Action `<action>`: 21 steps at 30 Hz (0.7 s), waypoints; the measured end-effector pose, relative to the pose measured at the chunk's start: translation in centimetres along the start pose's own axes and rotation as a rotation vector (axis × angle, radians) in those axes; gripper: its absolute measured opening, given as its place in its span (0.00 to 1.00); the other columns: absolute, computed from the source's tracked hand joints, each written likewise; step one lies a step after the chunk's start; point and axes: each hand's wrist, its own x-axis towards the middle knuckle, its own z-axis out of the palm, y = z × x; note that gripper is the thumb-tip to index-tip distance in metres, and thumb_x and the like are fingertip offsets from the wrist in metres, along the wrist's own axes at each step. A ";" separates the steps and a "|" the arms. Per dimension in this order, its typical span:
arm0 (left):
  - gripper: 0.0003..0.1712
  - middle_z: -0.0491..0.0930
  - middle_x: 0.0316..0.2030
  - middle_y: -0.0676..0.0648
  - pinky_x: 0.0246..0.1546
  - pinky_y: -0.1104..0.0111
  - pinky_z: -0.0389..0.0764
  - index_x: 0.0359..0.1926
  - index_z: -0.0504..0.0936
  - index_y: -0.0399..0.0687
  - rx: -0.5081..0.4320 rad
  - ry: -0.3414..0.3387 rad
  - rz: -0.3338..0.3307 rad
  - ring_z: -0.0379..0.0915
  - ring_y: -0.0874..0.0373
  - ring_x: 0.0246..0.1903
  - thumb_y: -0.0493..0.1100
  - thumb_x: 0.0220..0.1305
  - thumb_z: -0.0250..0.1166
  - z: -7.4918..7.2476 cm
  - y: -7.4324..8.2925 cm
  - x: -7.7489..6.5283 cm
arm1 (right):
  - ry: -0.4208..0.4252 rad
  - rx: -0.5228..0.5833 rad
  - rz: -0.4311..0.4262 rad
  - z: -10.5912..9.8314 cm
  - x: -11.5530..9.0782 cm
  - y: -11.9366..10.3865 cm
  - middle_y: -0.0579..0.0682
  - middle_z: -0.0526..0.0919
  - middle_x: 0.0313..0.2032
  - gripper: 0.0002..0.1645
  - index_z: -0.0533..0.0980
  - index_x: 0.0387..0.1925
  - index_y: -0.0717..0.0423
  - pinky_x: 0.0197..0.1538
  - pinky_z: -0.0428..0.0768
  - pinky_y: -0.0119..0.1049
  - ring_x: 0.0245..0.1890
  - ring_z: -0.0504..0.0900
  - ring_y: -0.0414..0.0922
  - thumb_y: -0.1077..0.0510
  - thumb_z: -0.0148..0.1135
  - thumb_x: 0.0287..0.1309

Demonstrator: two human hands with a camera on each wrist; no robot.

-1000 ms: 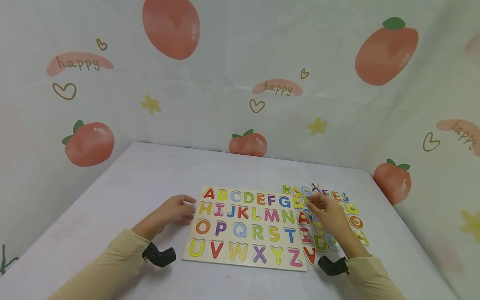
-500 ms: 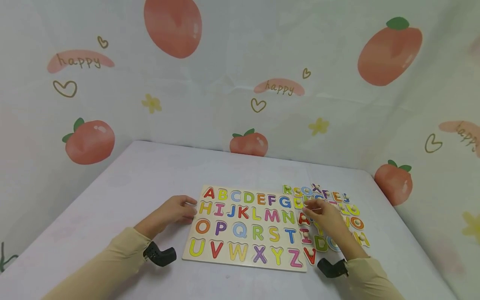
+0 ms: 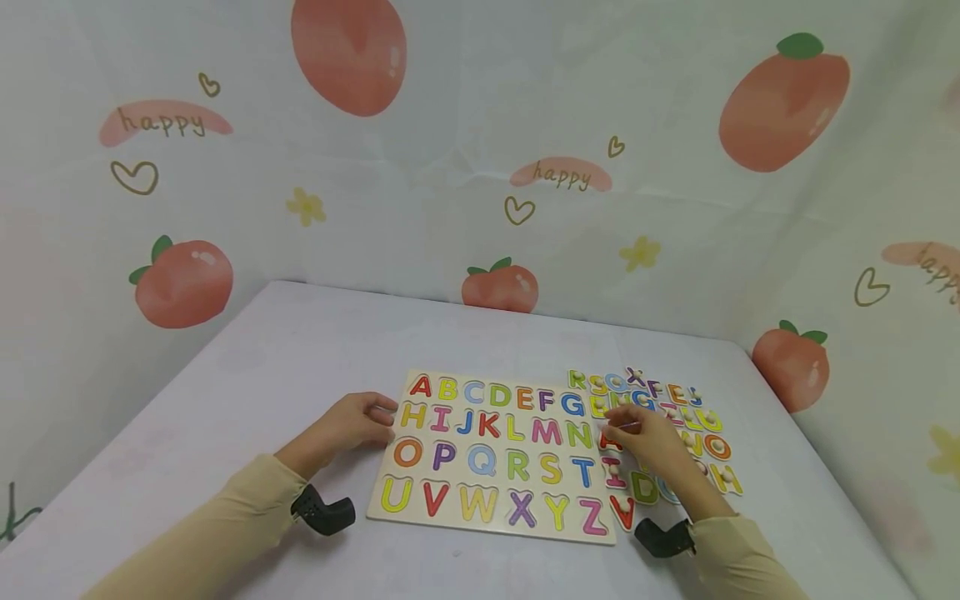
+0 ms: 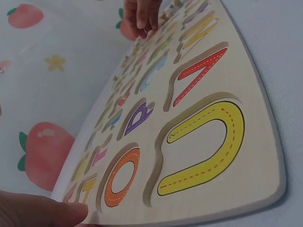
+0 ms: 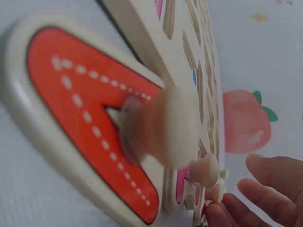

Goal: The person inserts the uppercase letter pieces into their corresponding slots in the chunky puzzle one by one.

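The left hand [image 3: 351, 429] is at the left edge of the letter board [image 3: 462, 457], its fingers loosely open. The right hand [image 3: 654, 437], fingers parted, hovers over the red A piece [image 3: 611, 444] at the board's right edge. Letter pieces [image 3: 717, 447] crowd that side; the worktop [image 3: 337, 333] stretches beyond the board's far and left edges.

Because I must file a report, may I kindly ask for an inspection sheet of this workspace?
Surface: white table, no spill seen.
Job's things: letter board lying flat; loose knobbed letters crowded along its right side.
Clutter: nothing seen.
Hands: left hand at the board's left edge; right hand over the loose letters, grip unclear.
Cables: dark cord-like thing at the head view's left edge.
Surroundings: white backdrop with fruit and "happy" prints.
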 end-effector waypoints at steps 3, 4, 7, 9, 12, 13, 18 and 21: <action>0.26 0.80 0.39 0.44 0.40 0.66 0.78 0.55 0.76 0.38 0.004 0.005 0.004 0.76 0.55 0.36 0.35 0.52 0.69 0.0 0.0 0.0 | 0.001 -0.010 0.002 0.0 0.0 -0.1 0.55 0.83 0.45 0.21 0.78 0.51 0.58 0.47 0.80 0.45 0.48 0.80 0.53 0.50 0.64 0.61; 0.26 0.80 0.39 0.44 0.40 0.66 0.78 0.55 0.76 0.38 0.002 0.007 0.001 0.75 0.55 0.37 0.35 0.52 0.69 0.1 0.0 0.0 | 0.002 -0.012 0.003 0.0 0.0 -0.1 0.55 0.83 0.45 0.21 0.78 0.51 0.58 0.47 0.80 0.45 0.47 0.81 0.53 0.51 0.64 0.60; 0.27 0.80 0.39 0.44 0.39 0.66 0.78 0.55 0.76 0.38 0.003 0.004 0.007 0.75 0.55 0.37 0.34 0.52 0.69 0.1 0.0 -0.1 | 0.000 -0.010 0.006 0.1 0.0 -0.1 0.55 0.83 0.43 0.20 0.78 0.50 0.58 0.47 0.80 0.44 0.45 0.81 0.51 0.53 0.65 0.59; 0.27 0.79 0.39 0.44 0.39 0.66 0.77 0.54 0.76 0.38 0.000 0.002 0.012 0.75 0.54 0.37 0.34 0.51 0.69 0.1 0.0 -0.1 | -0.006 -0.003 0.009 0.1 0.0 -0.1 0.55 0.84 0.42 0.19 0.78 0.49 0.59 0.47 0.80 0.44 0.44 0.81 0.50 0.55 0.66 0.59; 0.27 0.79 0.39 0.43 0.38 0.66 0.78 0.54 0.76 0.37 0.004 0.003 0.019 0.75 0.54 0.37 0.34 0.50 0.69 0.1 0.0 -0.2 | -0.011 -0.005 0.008 0.2 0.1 0.0 0.54 0.84 0.42 0.17 0.78 0.49 0.59 0.49 0.80 0.45 0.44 0.82 0.50 0.58 0.66 0.58; 0.27 0.79 0.39 0.44 0.38 0.66 0.78 0.54 0.76 0.38 0.004 0.005 0.018 0.75 0.54 0.37 0.34 0.50 0.69 0.1 0.1 -0.2 | -0.014 -0.006 0.004 0.2 0.1 0.0 0.55 0.84 0.42 0.17 0.78 0.49 0.59 0.49 0.80 0.46 0.44 0.82 0.50 0.59 0.66 0.58; 0.27 0.79 0.38 0.45 0.37 0.67 0.78 0.54 0.76 0.38 -0.005 0.008 0.017 0.74 0.55 0.35 0.33 0.50 0.69 0.1 0.1 -0.2 | -0.015 -0.020 -0.012 0.2 0.2 0.1 0.54 0.84 0.42 0.17 0.78 0.49 0.60 0.49 0.80 0.46 0.43 0.82 0.50 0.63 0.66 0.57; 0.27 0.79 0.37 0.44 0.36 0.67 0.77 0.54 0.76 0.36 -0.007 0.007 0.032 0.74 0.55 0.35 0.33 0.50 0.69 0.0 0.1 -0.3 | -0.015 -0.015 -0.017 0.2 0.2 0.1 0.54 0.84 0.42 0.17 0.78 0.48 0.61 0.49 0.80 0.45 0.43 0.82 0.49 0.65 0.66 0.56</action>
